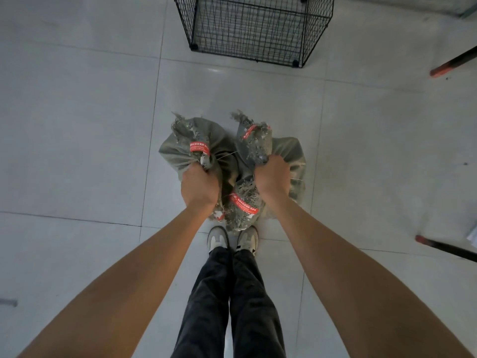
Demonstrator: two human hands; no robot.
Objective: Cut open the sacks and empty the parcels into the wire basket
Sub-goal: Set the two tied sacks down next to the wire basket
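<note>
Sacks (178, 156), three grey woven ones, bunch at frame centre: soft, slumping, probably weighty, so the tied necks look the best hold. Wire basket (258, 29) stands well apart at the top edge. Left hand (200, 188) and right hand (272, 177) each clench one sack's gathered neck, just below frayed tops with red tags (199, 148).
</note>
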